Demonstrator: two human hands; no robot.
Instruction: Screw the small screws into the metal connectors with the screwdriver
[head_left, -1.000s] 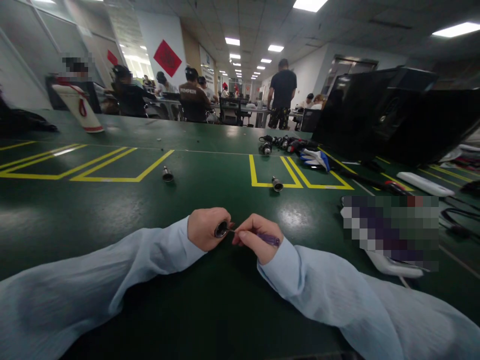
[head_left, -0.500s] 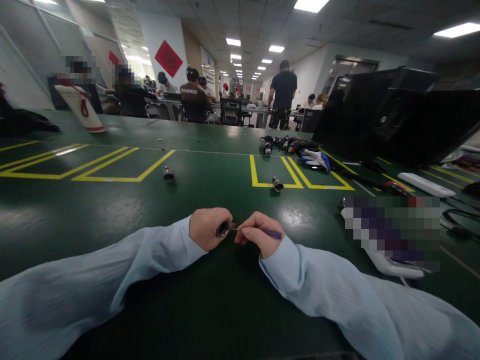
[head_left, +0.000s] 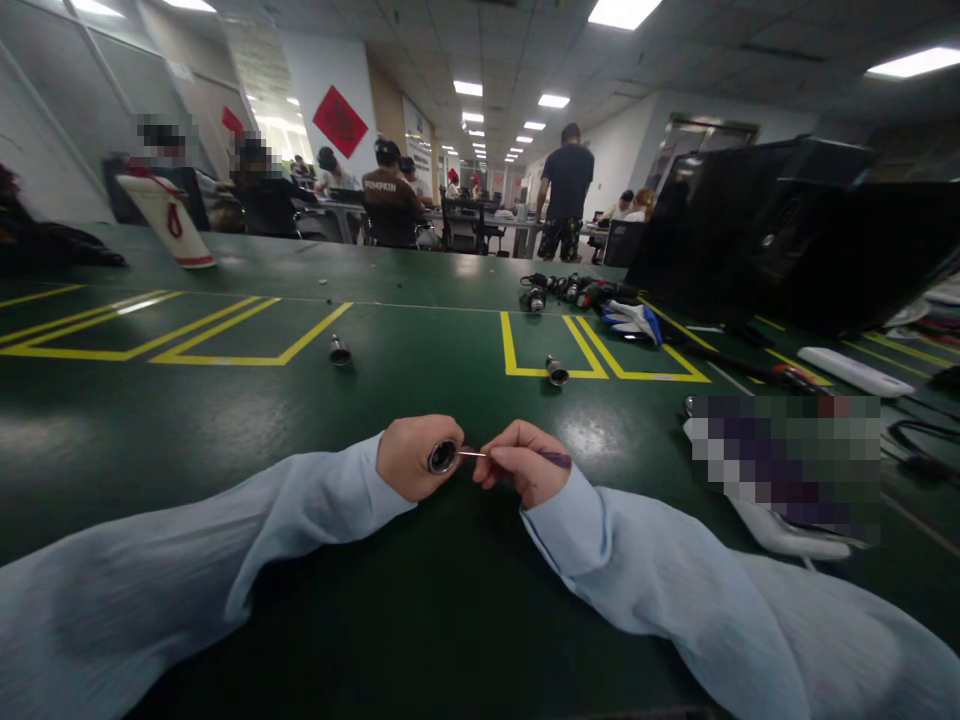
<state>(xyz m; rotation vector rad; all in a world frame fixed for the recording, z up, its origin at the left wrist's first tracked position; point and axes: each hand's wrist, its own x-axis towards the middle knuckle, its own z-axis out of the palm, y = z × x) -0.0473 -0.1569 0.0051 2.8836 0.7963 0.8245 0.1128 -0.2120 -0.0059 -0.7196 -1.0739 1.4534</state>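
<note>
My left hand (head_left: 415, 458) is closed around a round metal part (head_left: 442, 456), its dark hollow end facing me. My right hand (head_left: 525, 464) pinches a small screwdriver (head_left: 556, 459) with a purple handle. Its thin shaft points left and reaches the side of the metal part; the very tip is hidden by my left fingers. Beyond my hands, a small silver metal fitting (head_left: 340, 351) stands on the green table (head_left: 450, 400). Another similar fitting (head_left: 556, 371) lies tilted on the yellow tape at the right.
Several dark metal parts with cables (head_left: 534, 296) lie at the back, beside a blue and white glove (head_left: 631, 322). A white device (head_left: 795, 540), partly blurred out, sits right of my right arm. Black monitors (head_left: 750, 230) stand at far right, a white cup (head_left: 169, 225) at far left.
My right hand has shifted slightly right, so more of the screwdriver's shaft shows. The metal part in my left hand has turned a little more toward me.
</note>
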